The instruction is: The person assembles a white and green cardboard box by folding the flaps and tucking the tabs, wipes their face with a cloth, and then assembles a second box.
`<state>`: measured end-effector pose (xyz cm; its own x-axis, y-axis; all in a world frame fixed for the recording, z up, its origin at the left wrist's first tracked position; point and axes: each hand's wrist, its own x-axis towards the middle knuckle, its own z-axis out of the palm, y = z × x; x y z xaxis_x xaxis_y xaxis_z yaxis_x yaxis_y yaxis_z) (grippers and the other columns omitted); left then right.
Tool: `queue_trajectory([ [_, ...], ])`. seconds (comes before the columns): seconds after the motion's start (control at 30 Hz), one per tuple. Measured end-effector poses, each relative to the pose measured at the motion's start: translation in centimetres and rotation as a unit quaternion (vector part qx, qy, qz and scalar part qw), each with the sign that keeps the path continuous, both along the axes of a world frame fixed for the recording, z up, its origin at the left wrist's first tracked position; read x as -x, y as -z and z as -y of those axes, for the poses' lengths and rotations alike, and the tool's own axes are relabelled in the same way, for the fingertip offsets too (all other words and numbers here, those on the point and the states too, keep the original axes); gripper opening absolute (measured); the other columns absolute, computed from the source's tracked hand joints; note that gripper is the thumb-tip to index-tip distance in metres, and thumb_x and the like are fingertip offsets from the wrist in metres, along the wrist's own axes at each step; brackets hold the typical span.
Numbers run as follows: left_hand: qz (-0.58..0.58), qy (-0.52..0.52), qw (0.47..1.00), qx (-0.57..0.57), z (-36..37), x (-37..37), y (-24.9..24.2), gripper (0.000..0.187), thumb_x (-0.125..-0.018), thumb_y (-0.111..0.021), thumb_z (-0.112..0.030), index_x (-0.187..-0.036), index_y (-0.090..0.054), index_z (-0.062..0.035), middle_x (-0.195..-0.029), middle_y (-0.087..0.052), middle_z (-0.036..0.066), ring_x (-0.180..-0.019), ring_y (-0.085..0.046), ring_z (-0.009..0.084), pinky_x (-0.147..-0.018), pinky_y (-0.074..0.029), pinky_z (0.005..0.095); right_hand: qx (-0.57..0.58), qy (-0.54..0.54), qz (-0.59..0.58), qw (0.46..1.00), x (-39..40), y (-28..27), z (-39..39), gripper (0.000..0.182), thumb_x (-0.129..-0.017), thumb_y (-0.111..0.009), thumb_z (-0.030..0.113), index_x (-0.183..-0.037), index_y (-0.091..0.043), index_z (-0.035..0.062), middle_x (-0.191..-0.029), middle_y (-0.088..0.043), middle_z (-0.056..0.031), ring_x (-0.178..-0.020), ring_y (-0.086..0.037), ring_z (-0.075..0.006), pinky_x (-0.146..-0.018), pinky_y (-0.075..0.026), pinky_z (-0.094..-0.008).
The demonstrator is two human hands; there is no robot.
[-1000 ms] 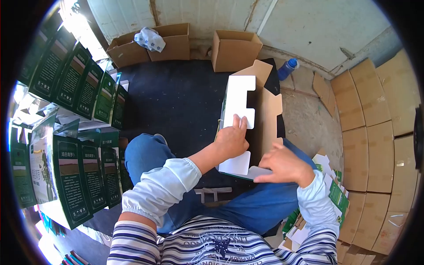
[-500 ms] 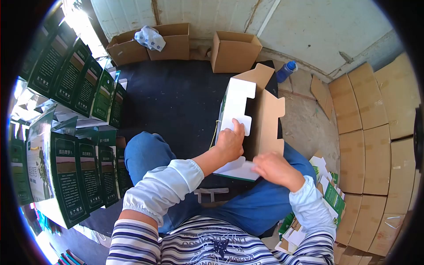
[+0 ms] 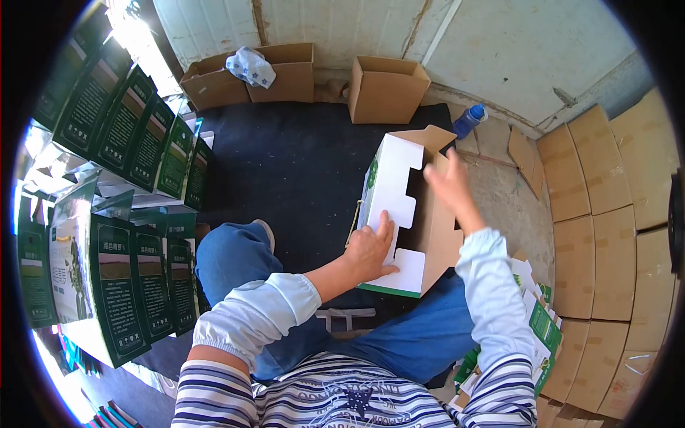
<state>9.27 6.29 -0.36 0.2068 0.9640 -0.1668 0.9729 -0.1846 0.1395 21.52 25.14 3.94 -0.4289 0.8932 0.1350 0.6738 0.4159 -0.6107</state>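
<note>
A carton (image 3: 387,185) with white flaps, a brown inside and a green printed side lies between my legs, partly open along its top. My left hand (image 3: 368,251) rests on the near white flap, fingers spread and pointing up the box. Above the carton's far right part is my right hand (image 3: 448,182), slightly blurred, its thumb and fingers apart with nothing between them. The near end flap is folded in, while the brown flap (image 3: 437,137) at the far end stands out. A yellowish cord (image 3: 354,222) shows at the carton's left side.
Green printed boxes (image 3: 114,285) stand in rows at the left. Brown cartons (image 3: 389,89) sit along the far wall, one with a patterned cloth (image 3: 251,68). A blue bottle (image 3: 469,121) stands beyond the carton. Stacked brown boxes (image 3: 592,228) line the right, near flattened green-white cardboard (image 3: 544,329).
My right hand has moved from the carton's near end to its far end. The near end flap now lies folded in. My left hand has slid slightly nearer on the white flap.
</note>
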Motion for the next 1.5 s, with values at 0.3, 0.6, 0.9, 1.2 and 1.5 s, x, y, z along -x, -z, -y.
queue_trajectory([
  [0.3, 0.008, -0.007, 1.0, 0.0, 0.0, 0.6, 0.5, 0.094, -0.076, -0.059, -0.065, -0.135, -0.039, 0.0047, -0.141, -0.031, 0.03, -0.079, -0.063, 0.0294, -0.063, -0.053, 0.0335, -0.03, -0.067, 0.288, 0.955, 2.1, 2.5, -5.6, 0.032, -0.088, -0.052, 0.034, -0.087, -0.069, 0.0075, -0.09, -0.067, -0.0133, -0.091, -0.062, -0.0308, -0.085, -0.042, -0.0469],
  [0.6, 0.016, -0.004, 1.0, 0.007, 0.1, 0.7, 0.3, 0.089, -0.078, -0.058, -0.063, -0.134, -0.04, 0.0041, -0.141, -0.031, 0.031, -0.079, -0.063, 0.0297, -0.065, -0.053, 0.034, -0.214, -0.156, 0.375, 0.889, 0.5, 2.8, -3.1, 0.027, -0.081, -0.066, 0.027, -0.102, -0.067, 0.0106, -0.11, -0.061, -0.0095, -0.112, -0.051, -0.0295, -0.099, -0.035, -0.046],
  [0.9, -0.006, -0.017, 1.0, -0.009, 0.3, 0.8, 1.1, 0.092, -0.077, -0.056, -0.066, -0.135, -0.04, 0.0028, -0.144, -0.03, 0.027, -0.078, -0.063, 0.0274, -0.059, -0.051, 0.0321, -0.182, -0.015, 0.18, 0.967, -2.7, -1.4, 1.8, 0.045, -0.08, -0.067, 0.019, -0.121, -0.056, 0.0058, -0.136, -0.042, -0.0219, -0.121, -0.044, -0.0372, -0.101, -0.038, -0.0418],
  [1.2, -0.042, 0.017, 0.997, -0.07, 0.6, -0.6, 0.0, 0.079, -0.077, -0.064, -0.053, -0.13, -0.045, 0.0034, -0.134, -0.041, 0.026, -0.089, -0.059, 0.027, -0.069, -0.051, 0.0347, -0.186, -0.062, 0.23, 0.953, -1.4, -0.9, 2.3, 0.051, -0.084, -0.063, 0.021, -0.129, -0.047, 0.0025, -0.127, -0.048, -0.0224, -0.109, -0.054, -0.037, -0.089, -0.047, -0.0425],
  [1.5, 0.257, -0.036, 0.965, -0.039, 1.5, -4.7, -2.5, 0.066, -0.081, -0.059, -0.054, -0.106, -0.054, 0.0064, -0.099, -0.053, 0.019, -0.092, -0.054, 0.0315, -0.077, -0.047, 0.0404, -0.148, -0.005, 0.285, 0.947, 2.6, -0.2, 3.7, 0.041, -0.084, -0.062, 0.019, -0.116, -0.049, -0.0029, -0.105, -0.056, -0.0192, -0.094, -0.062, -0.0341, -0.069, -0.054, -0.0396],
])
